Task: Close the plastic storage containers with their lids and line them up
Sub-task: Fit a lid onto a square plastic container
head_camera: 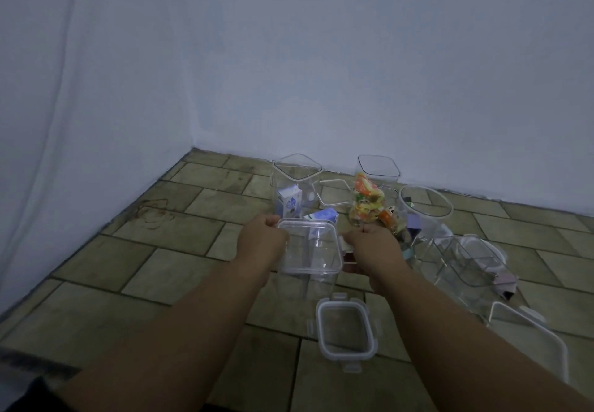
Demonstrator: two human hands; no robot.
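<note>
Centre frame: your left hand (262,238) and right hand (374,244) each closed on a side of the clear container (310,247); clip lid (345,331) on floor (128,260) below.

Both hands grip a clear square container (310,247) by its rim, the left hand (262,238) on its left side and the right hand (374,247) on its right. A clip-lock lid (345,331) lies on the tiled floor (180,270) just before it; open containers stand beyond.
</note>
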